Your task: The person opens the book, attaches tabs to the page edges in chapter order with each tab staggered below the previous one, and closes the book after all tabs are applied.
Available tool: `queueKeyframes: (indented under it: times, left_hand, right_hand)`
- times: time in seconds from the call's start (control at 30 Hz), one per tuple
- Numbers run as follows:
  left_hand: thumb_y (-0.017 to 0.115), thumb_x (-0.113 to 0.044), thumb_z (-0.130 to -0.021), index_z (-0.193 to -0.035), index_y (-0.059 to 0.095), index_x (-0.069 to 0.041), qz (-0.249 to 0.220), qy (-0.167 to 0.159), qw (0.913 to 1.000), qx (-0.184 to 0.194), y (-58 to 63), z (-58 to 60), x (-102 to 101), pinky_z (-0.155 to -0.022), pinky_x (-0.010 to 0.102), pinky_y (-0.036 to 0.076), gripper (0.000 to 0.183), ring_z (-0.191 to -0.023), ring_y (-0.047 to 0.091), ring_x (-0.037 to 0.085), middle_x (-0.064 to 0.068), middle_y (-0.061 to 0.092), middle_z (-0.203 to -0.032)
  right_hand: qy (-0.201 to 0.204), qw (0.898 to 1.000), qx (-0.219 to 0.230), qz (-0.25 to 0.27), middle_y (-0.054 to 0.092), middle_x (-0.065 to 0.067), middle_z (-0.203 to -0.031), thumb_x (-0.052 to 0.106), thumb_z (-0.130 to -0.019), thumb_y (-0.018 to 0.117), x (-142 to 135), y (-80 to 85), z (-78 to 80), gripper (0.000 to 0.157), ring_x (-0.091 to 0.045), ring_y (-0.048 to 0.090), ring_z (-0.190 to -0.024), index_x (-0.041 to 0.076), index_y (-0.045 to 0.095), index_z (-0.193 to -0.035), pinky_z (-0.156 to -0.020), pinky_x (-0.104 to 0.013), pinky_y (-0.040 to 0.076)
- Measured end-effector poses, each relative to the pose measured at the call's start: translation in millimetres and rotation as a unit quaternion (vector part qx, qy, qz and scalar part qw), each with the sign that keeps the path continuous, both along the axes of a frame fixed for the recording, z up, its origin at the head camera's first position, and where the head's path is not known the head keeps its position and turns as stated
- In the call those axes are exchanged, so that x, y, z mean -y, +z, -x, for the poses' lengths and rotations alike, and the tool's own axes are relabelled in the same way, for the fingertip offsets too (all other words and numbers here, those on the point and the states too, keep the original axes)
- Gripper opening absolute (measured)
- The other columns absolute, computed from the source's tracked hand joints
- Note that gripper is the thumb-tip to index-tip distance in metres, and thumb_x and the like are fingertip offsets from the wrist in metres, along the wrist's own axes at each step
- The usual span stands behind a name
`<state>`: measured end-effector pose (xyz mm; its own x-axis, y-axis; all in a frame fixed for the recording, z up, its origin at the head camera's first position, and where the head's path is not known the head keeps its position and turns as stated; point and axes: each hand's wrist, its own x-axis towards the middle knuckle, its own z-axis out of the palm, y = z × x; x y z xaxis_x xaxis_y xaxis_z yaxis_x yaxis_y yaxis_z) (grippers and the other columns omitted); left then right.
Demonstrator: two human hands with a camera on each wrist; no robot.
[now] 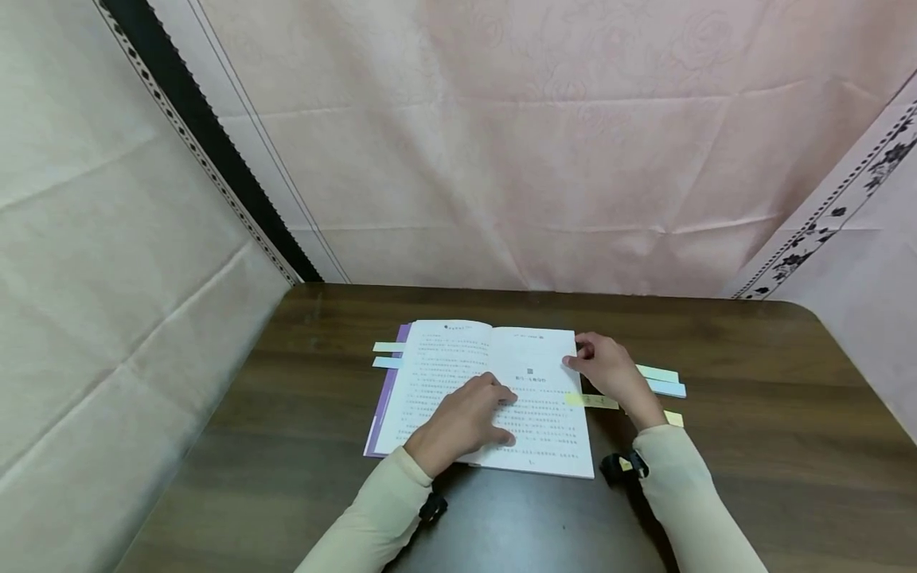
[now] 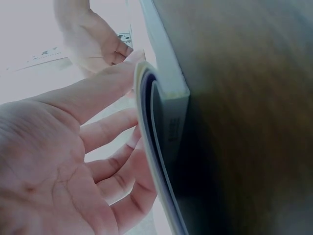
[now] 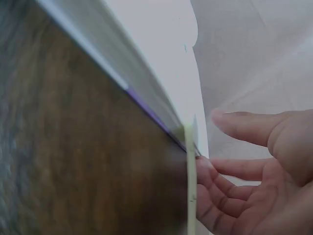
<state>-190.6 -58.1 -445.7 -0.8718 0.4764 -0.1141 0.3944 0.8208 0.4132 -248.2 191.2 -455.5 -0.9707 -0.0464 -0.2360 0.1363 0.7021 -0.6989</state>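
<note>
An open book (image 1: pixel 540 438) with printed pages and a purple cover edge lies on the table. My left hand (image 1: pixel 462 422) rests across its middle near the spine, fingers reaching onto the right page. In the left wrist view, that hand's thumb and fingers spread over the curved pages at the lower edge. At the book's right edge is my right hand (image 1: pixel 609 370), thumb over the page side and fingertips against the edge. The right wrist view shows a gap between that thumb (image 3: pixel 244 127) and the fingers. A yellow sticky tab (image 1: pixel 600 401) juts from the right page.
Pale green (image 1: pixel 388 347) and blue tabs (image 1: pixel 387 362) stick out of the book's left side. Right of the book are a green strip (image 1: pixel 657 373), a blue strip (image 1: pixel 666 388) and a yellow piece (image 1: pixel 673 418). Pale cloth (image 1: pixel 501 159) hangs behind the brown wooden table (image 1: pixel 752 414).
</note>
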Motion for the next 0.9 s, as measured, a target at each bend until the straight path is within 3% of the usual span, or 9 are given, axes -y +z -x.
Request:
queueKeyframes:
  times: [0.27,0.73,0.83,0.9]
  left_hand:
    - [0.098,-0.023,-0.076,-0.125,0.078,-0.009,-0.013,0.008,0.9998,0.008,0.3,-0.3,1.6,-0.089,0.030,0.054,0.054,-0.103,0.062,0.014,0.003,0.070,-0.119]
    - [0.095,-0.025,-0.080,-0.128,0.076,-0.010,-0.022,0.007,0.9997,0.010,0.3,0.1,2.4,-0.084,0.031,0.053,0.053,-0.105,0.059,0.015,0.004,0.067,-0.121]
    - [0.092,-0.028,-0.084,-0.128,0.075,-0.011,-0.030,0.025,0.9992,-0.003,2.9,-0.8,13.5,-0.087,0.035,0.055,0.051,-0.110,0.060,0.018,0.004,0.066,-0.123]
    - [0.090,-0.030,-0.086,-0.130,0.074,-0.010,-0.036,0.056,0.9975,-0.023,6.0,-1.1,27.4,-0.091,0.040,0.055,0.051,-0.114,0.060,0.023,0.007,0.066,-0.127]
  right_hand:
    - [0.026,0.999,0.022,0.036,0.058,-0.015,-0.111,0.029,-0.102,0.072,-8.2,-2.6,11.5,0.081,-0.030,0.054,-0.101,0.005,0.028,-0.166,-0.085,-0.045,0.043]
    - [0.023,0.999,0.023,0.010,0.054,-0.012,-0.105,0.027,-0.099,0.076,-9.2,-9.2,16.4,0.081,-0.027,0.050,-0.093,0.008,0.033,-0.165,-0.079,-0.041,0.040]
    - [0.022,0.999,0.026,0.001,0.053,-0.012,-0.104,0.027,-0.099,0.077,-7.5,-9.6,15.8,0.081,-0.027,0.050,-0.092,0.008,0.034,-0.165,-0.077,-0.041,0.041]
    - [0.022,0.999,0.025,-0.001,0.053,-0.012,-0.103,0.027,-0.099,0.076,-5.4,-8.6,15.7,0.081,-0.027,0.049,-0.090,0.008,0.034,-0.165,-0.077,-0.041,0.040]
